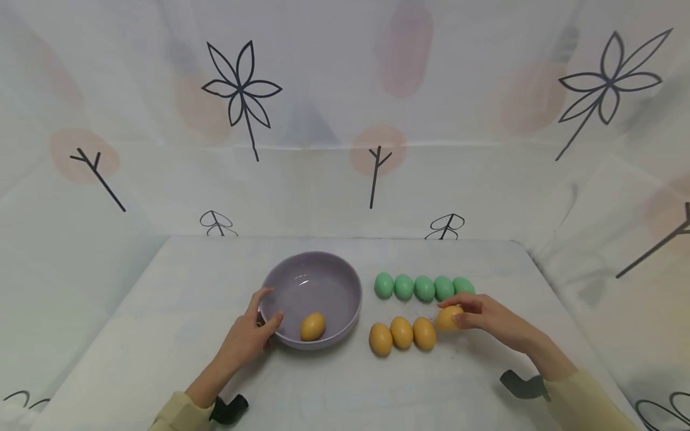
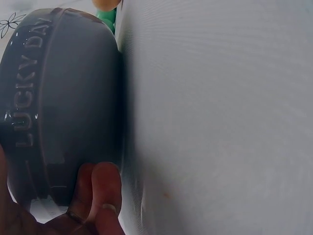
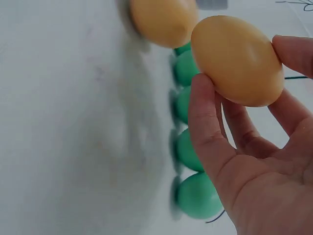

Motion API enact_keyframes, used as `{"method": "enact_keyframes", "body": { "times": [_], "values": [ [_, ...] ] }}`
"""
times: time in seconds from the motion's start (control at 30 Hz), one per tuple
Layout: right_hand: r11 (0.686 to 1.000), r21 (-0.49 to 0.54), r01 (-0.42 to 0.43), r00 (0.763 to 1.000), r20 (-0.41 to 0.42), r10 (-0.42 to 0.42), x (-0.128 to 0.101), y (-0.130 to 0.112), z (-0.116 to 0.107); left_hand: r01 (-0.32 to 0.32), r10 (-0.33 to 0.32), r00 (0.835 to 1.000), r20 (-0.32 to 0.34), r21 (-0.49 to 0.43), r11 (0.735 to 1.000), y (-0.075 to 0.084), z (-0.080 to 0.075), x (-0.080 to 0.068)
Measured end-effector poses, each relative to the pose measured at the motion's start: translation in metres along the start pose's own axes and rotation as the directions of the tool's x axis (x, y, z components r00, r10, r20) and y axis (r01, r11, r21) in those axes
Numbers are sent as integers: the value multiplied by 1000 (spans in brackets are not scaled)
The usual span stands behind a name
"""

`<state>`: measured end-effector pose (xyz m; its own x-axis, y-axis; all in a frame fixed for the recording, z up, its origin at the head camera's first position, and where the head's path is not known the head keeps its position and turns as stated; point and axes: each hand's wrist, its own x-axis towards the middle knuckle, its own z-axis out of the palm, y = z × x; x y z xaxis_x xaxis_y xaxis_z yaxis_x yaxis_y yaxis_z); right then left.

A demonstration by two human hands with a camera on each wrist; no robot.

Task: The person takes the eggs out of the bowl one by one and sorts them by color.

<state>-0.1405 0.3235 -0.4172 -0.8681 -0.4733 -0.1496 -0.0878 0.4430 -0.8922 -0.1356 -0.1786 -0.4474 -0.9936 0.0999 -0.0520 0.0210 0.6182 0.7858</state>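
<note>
A lilac bowl (image 1: 345, 281) stands mid-table with one orange egg (image 1: 312, 326) inside. My left hand (image 1: 253, 329) grips the bowl's near-left rim, thumb over the edge; the left wrist view shows fingers (image 2: 100, 193) against the bowl's outer wall (image 2: 63, 103). Right of the bowl lie a row of several green eggs (image 1: 424, 287) and, nearer me, three orange eggs (image 1: 402, 333). My right hand (image 1: 474, 317) pinches a fourth orange egg (image 1: 447, 318) at that row's right end; in the right wrist view this egg (image 3: 237, 61) sits between thumb and fingers, green eggs (image 3: 195, 147) behind.
The white table (image 1: 162, 335) is enclosed by patterned white cloth walls (image 1: 323, 120) at the back and both sides. Bare tabletop stretches left of the bowl and along the near edge.
</note>
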Motion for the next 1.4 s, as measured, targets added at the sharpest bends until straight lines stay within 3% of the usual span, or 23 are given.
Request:
{"method": "enact_keyframes", "body": {
  "times": [0.5, 0.7, 0.87, 1.2, 1.4],
  "values": [
    [991, 33, -131, 991, 23, 130, 3, 14, 9, 0, 0, 1000, 8, -3, 1000, 0, 3, -3],
    [993, -42, -109, 994, 9, 109, 2, 16, 9, 1, -1, 1000, 10, -3, 1000, 1, 3, -4],
    [994, -108, -35, 998, 41, 40, 2, 18, 9, -2, 2, 1000, 10, 4, 1000, 1, 2, -2],
    [993, -109, -42, 996, 78, 50, 4, 18, 8, -8, 8, 1000, 5, 18, 1000, 1, 1, -2],
    [994, -111, 13, 998, 62, -7, 2, 13, 5, -5, 5, 1000, 3, 24, 1000, 1, 0, -2]
  ]
}}
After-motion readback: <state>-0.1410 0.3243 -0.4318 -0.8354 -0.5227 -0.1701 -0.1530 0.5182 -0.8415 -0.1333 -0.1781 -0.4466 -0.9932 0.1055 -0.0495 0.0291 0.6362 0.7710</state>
